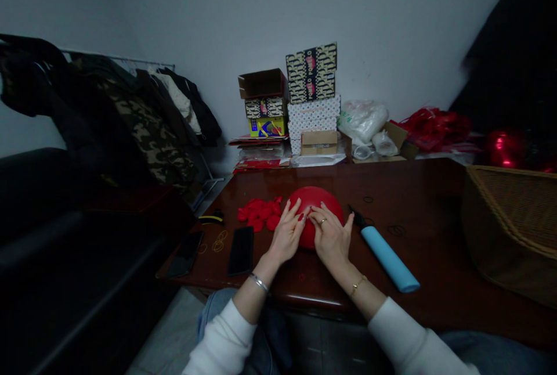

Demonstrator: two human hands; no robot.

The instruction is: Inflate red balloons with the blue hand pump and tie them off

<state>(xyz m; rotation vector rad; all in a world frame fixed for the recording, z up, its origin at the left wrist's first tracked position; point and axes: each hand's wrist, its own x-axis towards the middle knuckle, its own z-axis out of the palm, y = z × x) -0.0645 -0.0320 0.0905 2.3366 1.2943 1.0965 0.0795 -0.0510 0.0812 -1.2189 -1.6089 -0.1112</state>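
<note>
While both hands meet over the inflated red balloon (317,194), which sits on the counter (435,206) straight ahead of the person, its round body shows no clear long axis; the side the fingers work at faces up and toward the person. Left hand (286,237) and right hand (331,239) each have thumb and forefinger pinched together on it, covering its neck, whose exact direction cannot be made out. One blue pump (389,258) lies just right, its long axis slanting, black nozzle pointing away and leftward. Two dark phones (241,251) lie left. The flat red balloons (258,212) overlap too much to count. One wicker basket (500,241) is cut off at the right edge.
</note>
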